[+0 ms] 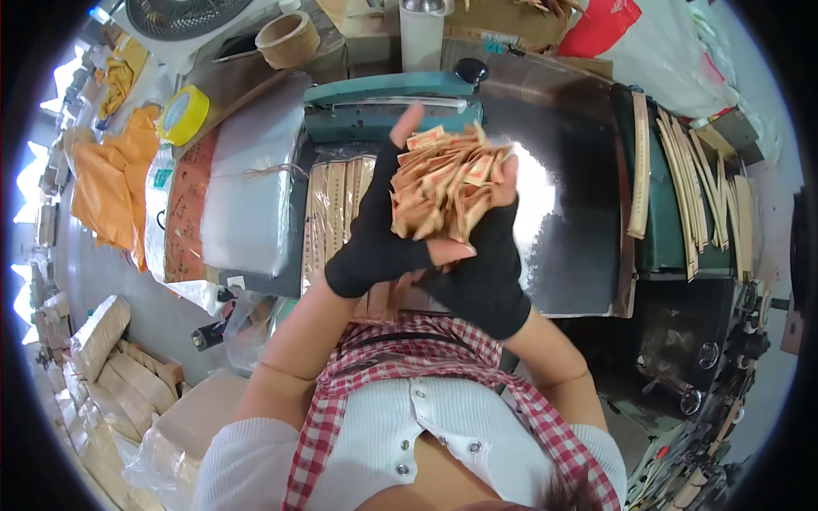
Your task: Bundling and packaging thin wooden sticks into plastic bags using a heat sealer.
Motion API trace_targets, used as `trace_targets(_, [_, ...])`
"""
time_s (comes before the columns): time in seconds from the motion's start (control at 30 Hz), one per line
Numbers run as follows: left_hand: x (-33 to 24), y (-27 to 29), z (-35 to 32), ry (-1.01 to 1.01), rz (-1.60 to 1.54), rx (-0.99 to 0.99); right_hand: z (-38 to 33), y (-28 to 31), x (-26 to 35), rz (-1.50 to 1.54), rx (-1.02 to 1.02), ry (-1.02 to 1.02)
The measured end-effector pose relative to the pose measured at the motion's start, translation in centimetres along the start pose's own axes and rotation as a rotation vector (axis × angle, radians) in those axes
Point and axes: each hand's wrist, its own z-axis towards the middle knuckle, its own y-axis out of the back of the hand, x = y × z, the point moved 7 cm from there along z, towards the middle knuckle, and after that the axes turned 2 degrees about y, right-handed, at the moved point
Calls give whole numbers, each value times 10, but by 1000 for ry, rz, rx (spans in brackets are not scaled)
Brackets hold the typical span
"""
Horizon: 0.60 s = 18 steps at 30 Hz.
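Note:
Between my two hands is a thick bundle of slim tan paper sleeves with reddish print [447,183], their ends facing up toward me. My left hand [375,226], in a black fingerless glove, wraps the left and near side, thumb along the front. Around the right side and underneath curls my right hand [490,268], gloved the same way; most of its fingers are hidden by the bundle. What the sleeves contain does not show. Just left of my hands, long tan printed strips [328,200] lie in clear plastic on the work surface.
Clear plastic bags [251,183] are stacked at the left, near a yellow tape roll [183,115]. A teal bar-shaped machine [392,88] with a black knob stands beyond my hands. Loose tan strips [682,183] lie on the right edge. A white fan [183,19] is far left.

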Motion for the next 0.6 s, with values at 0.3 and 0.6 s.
trace_targets(0.3, [47, 34, -73, 706, -620, -10, 34, -46, -25, 612, 116, -264])
trace_targets(0.6, [-1, 32, -72, 174, -712, 432, 70, -79, 59, 184, 659, 128])
